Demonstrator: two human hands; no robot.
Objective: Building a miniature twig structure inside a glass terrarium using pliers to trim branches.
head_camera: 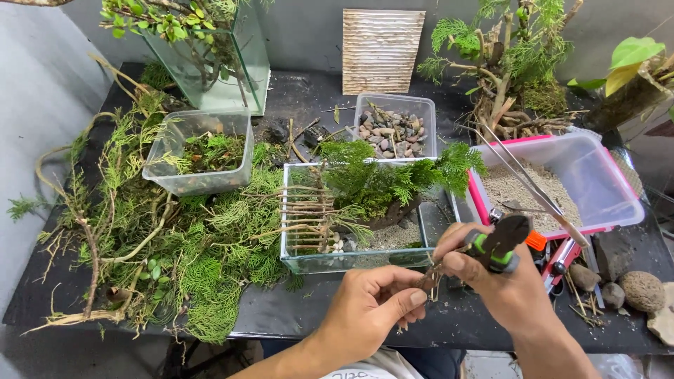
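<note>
Left hand: I am pinching a small dry twig [430, 278] between the thumb and fingers of my left hand [375, 303], just in front of the glass tank [351, 261].
Right hand: my right hand [495, 277] is closing around small cutters with green-and-black handles [498, 247], their nose meeting the twig's upper end; I cannot tell how far the blades are shut.
Twig: it is hanging in the air over the black table [295, 317], near the tank's front right corner.
Slip risk: I am gripping the twig close to the cut, so a slip of the cutters could nip my left fingertips [415, 299].
Flying piece: the cut-off end could spring away and get lost among the green cuttings [210, 267] or fall off the table edge.
Tank risk: my hands are working just beside the glass, so a jerk could knock the stick fence [309, 217] or the fern-like planting [382, 179] inside.
Tweezers: long metal tweezers [533, 186] are leaning from the pink-rimmed sand tub [618, 210] right above my right hand; I could bump them and spill sand.
</note>
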